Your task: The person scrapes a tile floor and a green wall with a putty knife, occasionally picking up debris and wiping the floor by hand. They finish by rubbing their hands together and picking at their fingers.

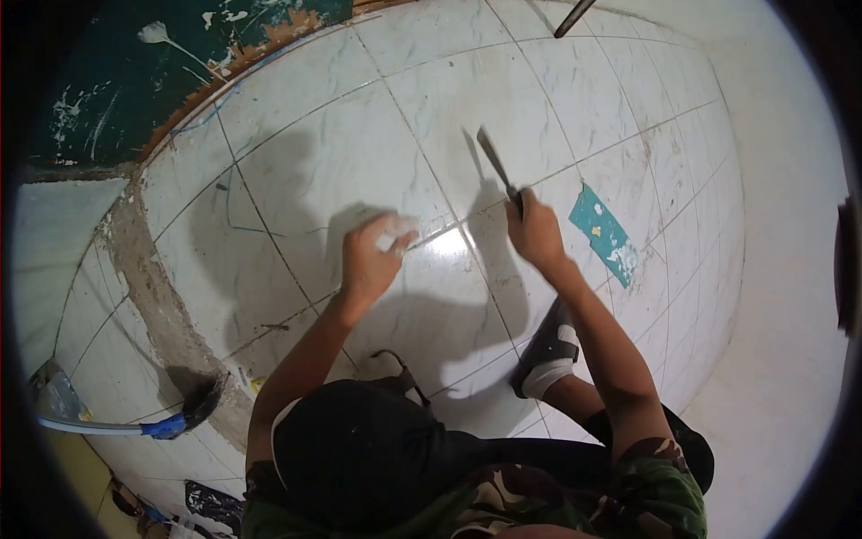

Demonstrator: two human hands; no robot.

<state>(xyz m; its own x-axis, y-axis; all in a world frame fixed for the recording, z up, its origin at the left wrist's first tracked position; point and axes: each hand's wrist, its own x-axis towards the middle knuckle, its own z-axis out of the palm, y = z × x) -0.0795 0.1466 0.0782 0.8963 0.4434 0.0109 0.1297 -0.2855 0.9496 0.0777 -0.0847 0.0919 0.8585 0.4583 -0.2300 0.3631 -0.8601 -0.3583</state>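
Note:
My right hand (537, 232) is wrapped round the dark handle of a putty knife (494, 160), whose narrow grey blade points up and to the left above the floor. My left hand (370, 256) is closed, with its fingers bent round a small white piece (388, 241) that is blurred, so I cannot make out its kind. Between the two hands lies a gap over the tiled floor (467, 305). To the right of my right hand, a torn teal sheet (602, 234) with white and yellowish spots lies on the tiles.
A dark green panel (99, 90) with white smears stands at the upper left. A blue-wrapped handle leads to a black brush (206, 402) at the lower left. A thin blue cord (230, 211) lies on the tiles. A dark rod (573, 18) reaches in at the top. My sandalled foot (548, 359) is below.

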